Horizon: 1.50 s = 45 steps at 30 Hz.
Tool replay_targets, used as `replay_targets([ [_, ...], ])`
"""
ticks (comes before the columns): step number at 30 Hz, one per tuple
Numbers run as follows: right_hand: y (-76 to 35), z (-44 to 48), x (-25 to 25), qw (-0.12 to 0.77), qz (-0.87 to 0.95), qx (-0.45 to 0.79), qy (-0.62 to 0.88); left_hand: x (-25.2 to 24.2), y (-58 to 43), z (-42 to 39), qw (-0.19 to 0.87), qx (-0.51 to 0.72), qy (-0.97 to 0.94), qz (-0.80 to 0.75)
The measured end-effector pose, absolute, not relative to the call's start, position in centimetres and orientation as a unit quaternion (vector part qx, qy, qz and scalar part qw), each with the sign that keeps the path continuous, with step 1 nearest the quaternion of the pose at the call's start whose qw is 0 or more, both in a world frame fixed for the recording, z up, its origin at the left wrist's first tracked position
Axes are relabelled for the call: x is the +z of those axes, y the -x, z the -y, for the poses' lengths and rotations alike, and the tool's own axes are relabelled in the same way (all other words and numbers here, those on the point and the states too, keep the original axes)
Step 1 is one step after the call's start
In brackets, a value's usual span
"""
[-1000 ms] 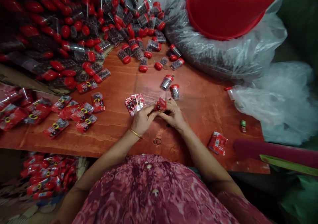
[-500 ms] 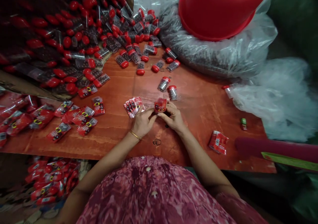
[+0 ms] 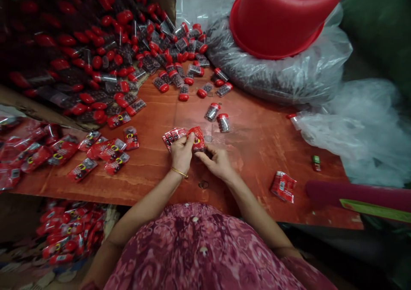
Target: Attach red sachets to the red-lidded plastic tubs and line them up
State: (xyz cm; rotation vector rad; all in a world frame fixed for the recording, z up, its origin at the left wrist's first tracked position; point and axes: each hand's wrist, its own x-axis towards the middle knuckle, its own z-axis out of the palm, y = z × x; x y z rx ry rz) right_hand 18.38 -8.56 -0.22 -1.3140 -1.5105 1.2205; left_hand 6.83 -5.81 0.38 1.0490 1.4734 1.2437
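Note:
My left hand (image 3: 181, 155) pinches a red printed plastic sleeve (image 3: 195, 139) with a yellow and black mark, thumb lying on its face. At the lower right edge of this sleeve, the curled fingers of my right hand (image 3: 217, 160) grip it too. Something dark shows at its lower end; whether a bottle is inside I cannot tell. Beside my left fingers lies a fanned stack of flat red sleeves (image 3: 171, 136), partly covered by the hand. Just beyond my hands, two small clear bottles with red caps, one bottle (image 3: 212, 112) and another bottle (image 3: 224, 123), lie on the table.
A heap of red-capped bottles (image 3: 128, 63) spills from a cardboard box at left. Red-sleeved bottles (image 3: 111, 149) lie left on the wooden table (image 3: 257, 153). A red tub (image 3: 282, 20) rests on a filled plastic bag (image 3: 272, 80). Flat red sleeves (image 3: 284, 186) lie at right.
Both hands have shifted slightly left with the red sleeve. It now tilts with its printed face showing, and my left thumb has moved onto it.

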Motion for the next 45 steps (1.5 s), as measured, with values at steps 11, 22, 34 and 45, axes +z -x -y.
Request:
replay_targets([
  [11,-17.5,9.3,1.5,0.391,0.575,0.524,0.492,2.9,-5.1,5.6,0.27,0.375,-0.618,-0.636],
  [22,-18.3,9.6,1.0,0.45,0.502,0.554,0.488,4.2,-2.8,2.4,0.456,0.511,-0.455,-0.569],
  [34,-20.3,8.2,1.4,0.567,0.35,0.485,0.567,2.3,-3.1,4.5,0.576,0.385,-0.524,-0.496],
  [45,-19.9,7.9,2.2,0.592,0.387,0.461,0.536,4.0,-2.7,5.6,0.536,0.318,-0.628,-0.466],
])
